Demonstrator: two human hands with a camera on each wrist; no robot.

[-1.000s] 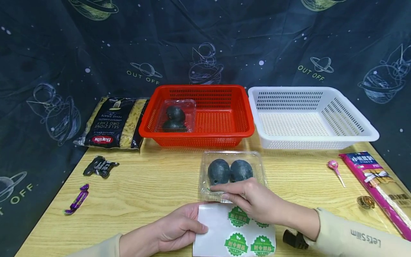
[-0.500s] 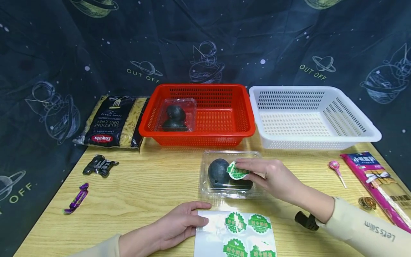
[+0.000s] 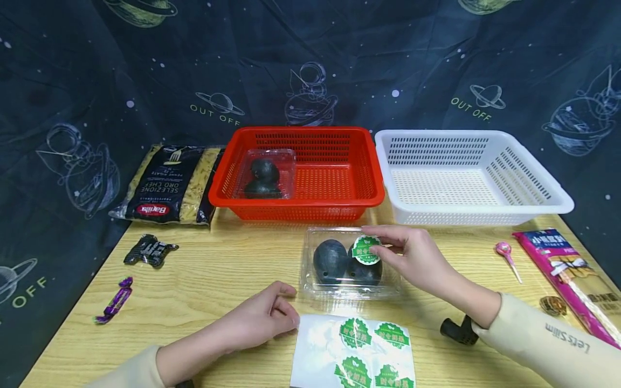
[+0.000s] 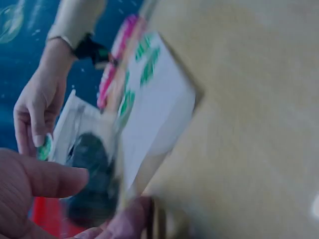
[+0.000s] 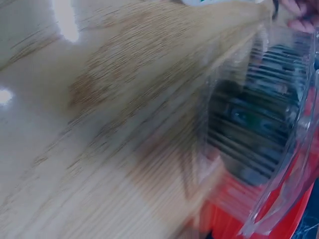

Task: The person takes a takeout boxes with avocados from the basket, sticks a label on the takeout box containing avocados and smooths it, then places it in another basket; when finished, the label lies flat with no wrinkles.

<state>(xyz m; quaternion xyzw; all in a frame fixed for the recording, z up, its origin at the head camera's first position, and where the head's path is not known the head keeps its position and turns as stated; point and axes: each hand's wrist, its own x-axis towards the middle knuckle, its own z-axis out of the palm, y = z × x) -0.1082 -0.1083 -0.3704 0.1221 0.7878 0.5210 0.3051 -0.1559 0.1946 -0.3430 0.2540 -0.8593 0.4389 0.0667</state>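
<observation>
My right hand point(image 3: 414, 256) pinches a round green-and-white sticker point(image 3: 366, 250) between thumb and fingers. The sticker is over the upper right of a clear plastic clamshell box point(image 3: 310, 288); I cannot tell whether it touches the lid. Inside the box lie two dark oval fruits that look like avocados point(image 3: 330, 261). My left hand point(image 3: 247, 320) is loosely bent and holds nothing, left of the box and beside the top left corner of a white sticker sheet point(image 3: 315, 350). Several green stickers show on the sheet's right part. In the right wrist view the box point(image 5: 214, 64) is blurred.
Behind the box, a red basket point(image 3: 296, 202) holds another clear box point(image 3: 288, 172) of dark fruits; a white basket point(image 3: 477, 209) stands beside it. A pasta bag point(image 3: 167, 186) and wrapped candies point(image 3: 150, 251) lie left. Right are a lollipop point(image 3: 504, 250), a walnut point(image 3: 553, 305) and a pink packet point(image 3: 572, 280).
My right hand has peeled a sticker off the sheet and carried it up to the box's upper right. My left hand has let go of the sheet and moved left and up toward the box.
</observation>
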